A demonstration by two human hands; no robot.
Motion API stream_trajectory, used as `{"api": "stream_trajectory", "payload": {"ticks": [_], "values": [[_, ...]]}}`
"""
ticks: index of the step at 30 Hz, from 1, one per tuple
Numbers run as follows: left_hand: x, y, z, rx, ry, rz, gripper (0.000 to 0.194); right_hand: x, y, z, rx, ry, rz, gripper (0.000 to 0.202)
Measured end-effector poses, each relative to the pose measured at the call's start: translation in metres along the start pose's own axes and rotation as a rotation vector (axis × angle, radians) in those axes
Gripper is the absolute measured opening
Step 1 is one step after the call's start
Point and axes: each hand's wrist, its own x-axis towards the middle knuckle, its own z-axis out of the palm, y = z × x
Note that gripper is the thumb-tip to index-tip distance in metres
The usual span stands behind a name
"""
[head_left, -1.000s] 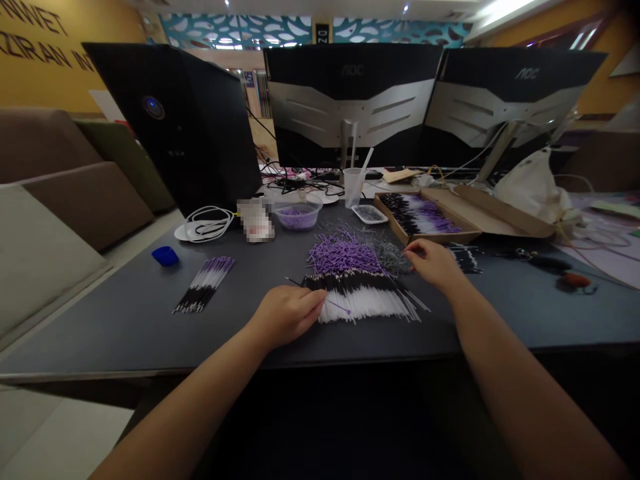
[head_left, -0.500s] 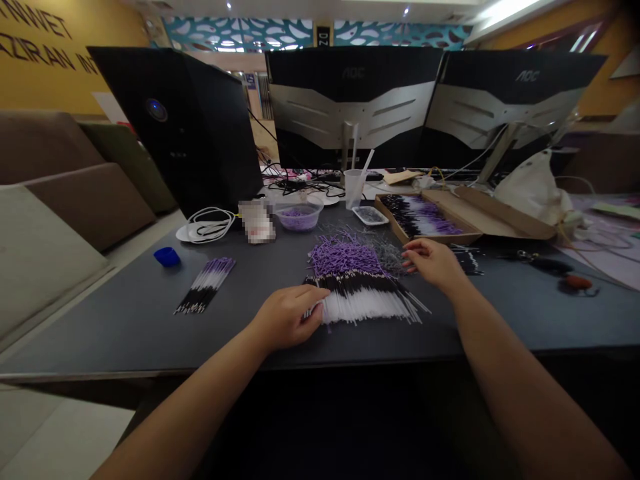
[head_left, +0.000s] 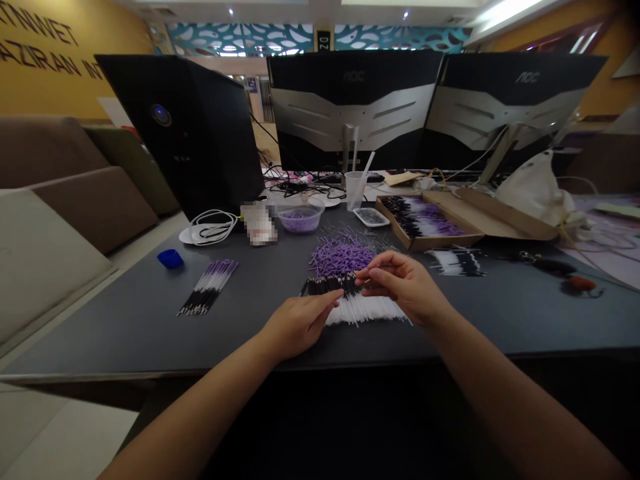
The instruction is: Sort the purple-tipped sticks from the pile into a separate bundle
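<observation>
A row of thin rods (head_left: 367, 310), white at the near end and black in the middle, lies in front of me. At its left end my left hand (head_left: 303, 323) rests low with fingers stretched over the white and black parts. My right hand (head_left: 407, 287) hovers above the row's right side, its thumb and fingers brought together near the black parts; what is between them, if anything, is too small to make out. Purple small pieces (head_left: 343, 253) are heaped just behind the row. To the left lies a bundle of pens or rods with purple, white and black sections (head_left: 209, 287).
A cardboard box (head_left: 435, 243) of similar purple and black rods stands at the right, beside loose white and black rods (head_left: 457, 262). Behind are a clear bowl (head_left: 300, 220), a white tray (head_left: 371, 217), a plastic cup (head_left: 354, 190) and monitors (head_left: 353, 100). A blue cap-like piece (head_left: 170, 259) lies left.
My right hand has moved left and slightly down, from beside the grey pieces to over the row. My left hand has shifted slightly right and its fingers have straightened.
</observation>
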Motion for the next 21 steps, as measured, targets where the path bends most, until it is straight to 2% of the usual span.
{"api": "stream_trajectory", "payload": {"ticks": [7,21], "values": [[0.0002,-0.002,0.0001,-0.011,-0.018,-0.036,0.032,-0.0028,-0.0029,0.0033,0.074,-0.045,0.045,0.022],[0.0006,-0.0022,0.0006,-0.001,-0.029,-0.062,0.032,-0.0047,-0.0008,0.0006,0.044,-0.086,-0.003,0.018]]}}
